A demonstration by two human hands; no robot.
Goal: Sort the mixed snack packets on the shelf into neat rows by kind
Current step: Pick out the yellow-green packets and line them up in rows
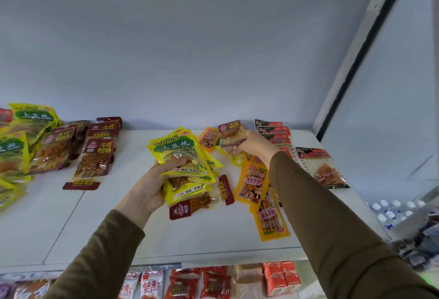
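My left hand (152,184) grips a stack of yellow-green potato-shred packets (183,156) above the middle of the white shelf (190,234). My right hand (255,145) holds a dark-red duck-intestine packet (231,132) lifted near the back of the shelf. Orange-yellow skewer packets (251,183) lie loose beneath my right forearm. A dark-red packet (190,206) lies under the yellow stack. At the left stand sorted piles: yellow-green packets (26,137) and dark-red packets (95,153). Red-black packets (275,132) lie in a row at the back right.
One red-black packet (322,168) lies alone near the shelf's right edge. The shelf below holds more red and white snack packs (213,282). White bottle caps (394,210) show at the lower right. A grey upright (356,56) bounds the shelf on the right.
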